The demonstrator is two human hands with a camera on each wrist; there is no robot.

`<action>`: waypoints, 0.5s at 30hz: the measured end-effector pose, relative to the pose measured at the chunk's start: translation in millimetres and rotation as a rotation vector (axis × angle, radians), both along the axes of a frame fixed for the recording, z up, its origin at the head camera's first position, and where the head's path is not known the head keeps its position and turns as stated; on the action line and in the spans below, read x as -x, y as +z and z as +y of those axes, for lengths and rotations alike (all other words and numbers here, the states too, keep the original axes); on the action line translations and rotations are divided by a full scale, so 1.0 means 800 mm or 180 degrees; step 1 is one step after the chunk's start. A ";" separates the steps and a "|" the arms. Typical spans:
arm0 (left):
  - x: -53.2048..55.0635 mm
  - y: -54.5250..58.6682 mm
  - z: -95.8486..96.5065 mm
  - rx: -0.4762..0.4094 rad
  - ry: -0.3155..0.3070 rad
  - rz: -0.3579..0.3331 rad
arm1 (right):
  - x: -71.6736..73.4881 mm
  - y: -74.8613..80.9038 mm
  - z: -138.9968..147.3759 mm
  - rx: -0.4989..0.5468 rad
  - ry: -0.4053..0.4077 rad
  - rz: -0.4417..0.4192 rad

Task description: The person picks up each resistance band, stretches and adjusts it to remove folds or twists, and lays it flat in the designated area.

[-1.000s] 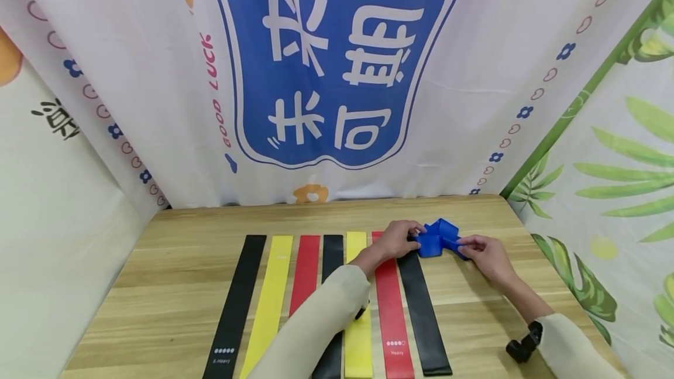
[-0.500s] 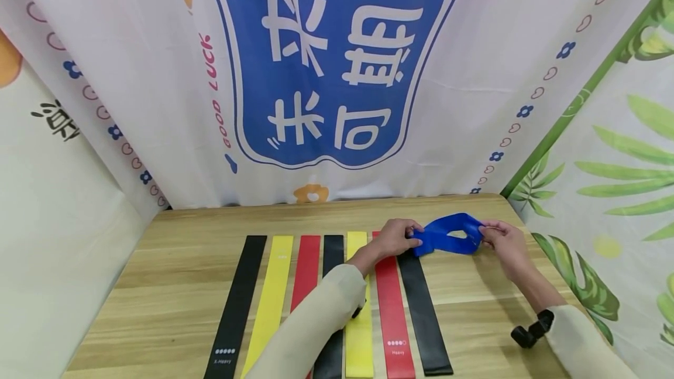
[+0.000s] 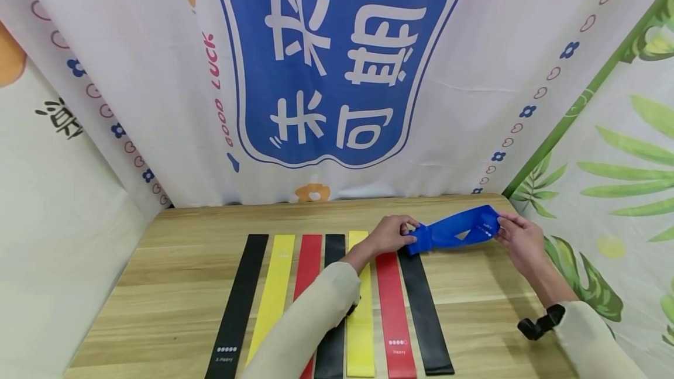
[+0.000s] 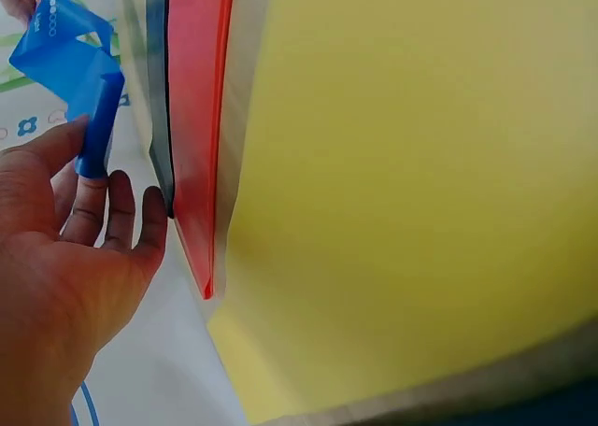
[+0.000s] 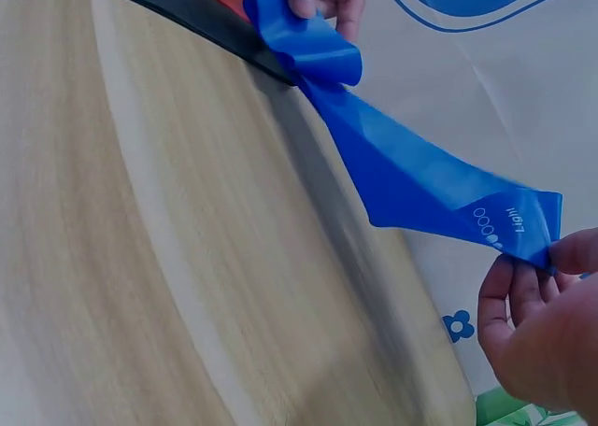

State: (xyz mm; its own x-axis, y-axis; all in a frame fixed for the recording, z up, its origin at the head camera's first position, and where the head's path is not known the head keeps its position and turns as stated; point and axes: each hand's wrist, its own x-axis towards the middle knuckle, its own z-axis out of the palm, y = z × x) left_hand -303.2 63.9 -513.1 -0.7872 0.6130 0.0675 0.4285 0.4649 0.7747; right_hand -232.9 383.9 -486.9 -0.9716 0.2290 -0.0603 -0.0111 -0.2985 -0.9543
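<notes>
A blue resistance band (image 3: pixel 458 228) stretches between both hands above the far right of the table, its loop twisted and bunched at the left end. My left hand (image 3: pixel 391 234) pinches that folded end between thumb and fingers, over the top of the rightmost black band (image 3: pixel 425 314). The left wrist view shows the thumb pressed on the blue band (image 4: pixel 98 108). My right hand (image 3: pixel 522 240) pinches the other end, beside the printed word "Light". In the right wrist view the blue band (image 5: pixel 402 160) hangs clear of the wood, with the right hand (image 5: pixel 547 314) at its lower end.
Flat bands lie side by side on the wooden table (image 3: pixel 142 303): black (image 3: pixel 237 303), yellow (image 3: pixel 274 291), red (image 3: pixel 308 262), dark (image 3: pixel 334 247), another yellow (image 3: pixel 360 332) and another red (image 3: pixel 394 314). A printed curtain (image 3: pixel 474 75) hangs behind the table's back edge.
My right hand has moved right and slightly up, drawing the crumpled blue band out into a long, twisted loop. The left hand keeps its pinch, shifting only slightly left.
</notes>
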 end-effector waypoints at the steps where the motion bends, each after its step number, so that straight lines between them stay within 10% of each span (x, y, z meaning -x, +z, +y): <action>1: 0.000 0.000 -0.001 0.0004 -0.0020 0.0000 | 0.000 0.001 0.000 0.0048 0.0026 0.0016; 15: 0.003 0.005 -0.015 -0.0281 -0.0192 -0.0433 | 0.000 0.009 0.008 0.0489 0.0123 0.0245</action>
